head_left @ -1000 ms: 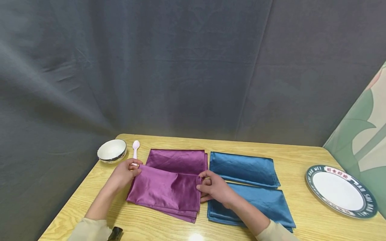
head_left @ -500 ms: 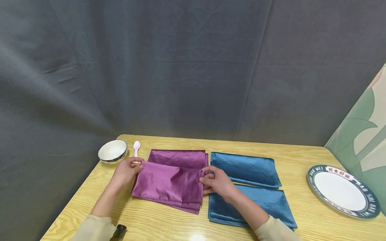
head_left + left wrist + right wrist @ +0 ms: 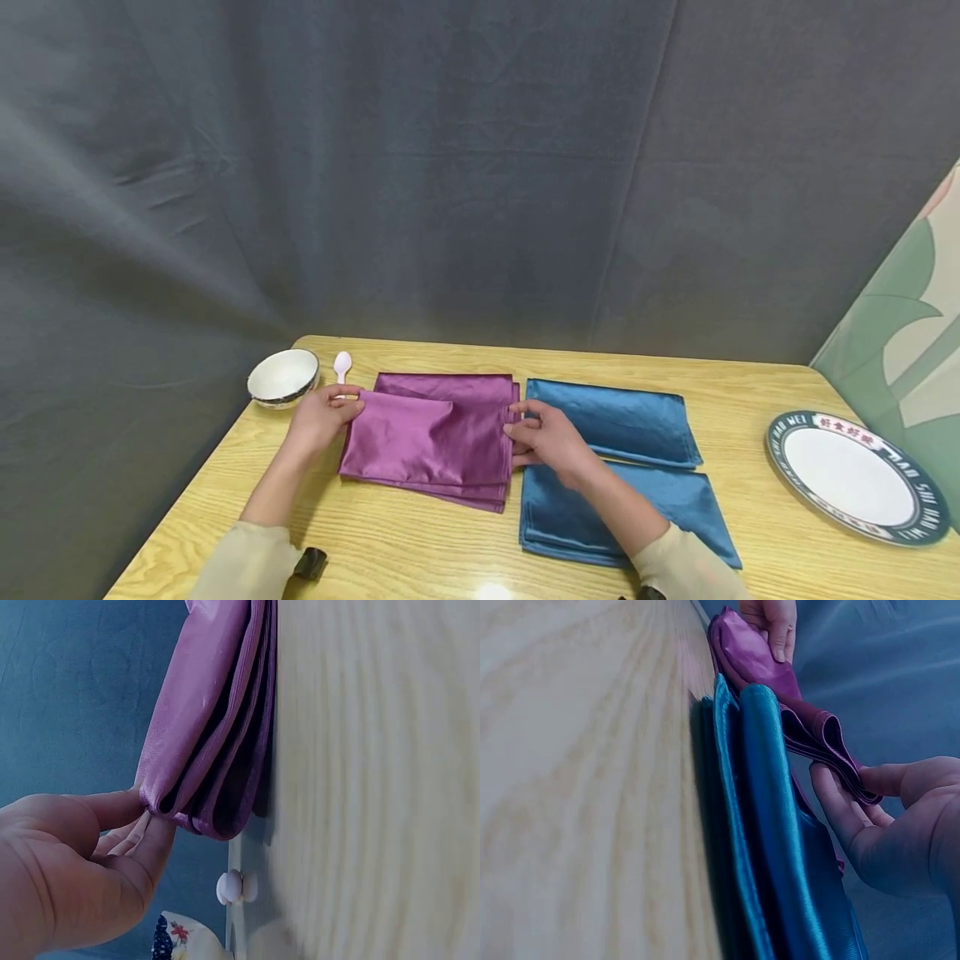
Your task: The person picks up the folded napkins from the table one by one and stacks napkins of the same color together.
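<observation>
A folded, shiny purple cloth hangs between my two hands, its far edge raised and its near edge low over the table. My left hand pinches its far left corner between thumb and fingers; the left wrist view shows the stacked folds of the cloth below that pinch. With thumb and fingertips my right hand pinches the far right corner, its layers looping in the right wrist view. Behind lies a second folded purple cloth, partly covered by the held one.
Two folded blue cloths lie at the right, a far blue cloth and a near blue cloth under my right forearm. A white bowl and a pink spoon stand back left. An oval plate lies far right.
Both hands have moved the held purple cloth away from me and slightly right, so it covers more of the purple cloth behind. Both keep their pinch.
</observation>
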Motion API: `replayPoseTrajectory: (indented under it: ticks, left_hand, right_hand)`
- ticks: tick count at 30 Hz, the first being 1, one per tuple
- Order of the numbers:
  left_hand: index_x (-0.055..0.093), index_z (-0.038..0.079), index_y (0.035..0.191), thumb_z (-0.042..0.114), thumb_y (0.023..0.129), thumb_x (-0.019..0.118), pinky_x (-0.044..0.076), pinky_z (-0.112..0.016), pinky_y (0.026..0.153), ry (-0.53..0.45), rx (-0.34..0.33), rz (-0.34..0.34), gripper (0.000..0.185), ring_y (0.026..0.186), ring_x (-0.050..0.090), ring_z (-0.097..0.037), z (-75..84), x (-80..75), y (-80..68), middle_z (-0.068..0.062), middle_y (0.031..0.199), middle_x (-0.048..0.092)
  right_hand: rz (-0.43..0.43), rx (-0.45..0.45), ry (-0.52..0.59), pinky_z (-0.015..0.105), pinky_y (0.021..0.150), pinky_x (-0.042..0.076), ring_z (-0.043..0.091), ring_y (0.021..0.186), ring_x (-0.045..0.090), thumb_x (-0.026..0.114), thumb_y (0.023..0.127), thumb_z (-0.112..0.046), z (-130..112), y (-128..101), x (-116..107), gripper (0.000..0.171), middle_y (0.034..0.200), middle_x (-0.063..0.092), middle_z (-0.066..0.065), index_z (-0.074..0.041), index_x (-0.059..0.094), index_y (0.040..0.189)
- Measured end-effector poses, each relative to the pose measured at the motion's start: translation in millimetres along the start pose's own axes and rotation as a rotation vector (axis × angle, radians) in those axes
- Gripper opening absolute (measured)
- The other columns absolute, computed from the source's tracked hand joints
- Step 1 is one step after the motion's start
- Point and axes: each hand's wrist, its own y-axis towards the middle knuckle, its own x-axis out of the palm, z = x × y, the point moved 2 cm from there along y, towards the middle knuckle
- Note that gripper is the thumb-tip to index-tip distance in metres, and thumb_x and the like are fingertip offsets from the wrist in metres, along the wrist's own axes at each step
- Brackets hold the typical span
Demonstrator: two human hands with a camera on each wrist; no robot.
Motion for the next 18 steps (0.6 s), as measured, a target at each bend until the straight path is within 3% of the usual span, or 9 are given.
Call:
replayPoseTrajectory:
  ticks: [7, 18]
  left_hand:
    - [0.061, -0.012, 0.127, 0.003, 0.096, 0.067, 0.055, -0.019, 0.071, -0.080, -0.002, 0.023, 0.035, 0.084, 0.067, -0.009, 4.0, 8.9, 9.6, -0.021, 0.106, 0.073]
    - [0.058, -0.014, 0.131, -0.002, 0.097, 0.060, 0.055, -0.018, 0.070, -0.119, -0.033, 0.028, 0.036, 0.081, 0.065, -0.007, 8.4, 16.7, 21.4, -0.022, 0.107, 0.072]
  right_hand:
    - [0.041, 0.011, 0.000, 0.042, 0.070, 0.063, 0.023, 0.073, 0.069, 0.062, 0.101, -0.008, 0.6, 7.8, -6.5, 0.036, 0.091, 0.070, 0.014, 0.003, 0.051, 0.134]
    - [0.084, 0.023, 0.019, 0.040, 0.070, 0.063, 0.024, 0.077, 0.071, 0.062, 0.102, -0.011, -3.8, 18.7, -13.7, 0.035, 0.092, 0.071, 0.014, -0.001, 0.052, 0.134]
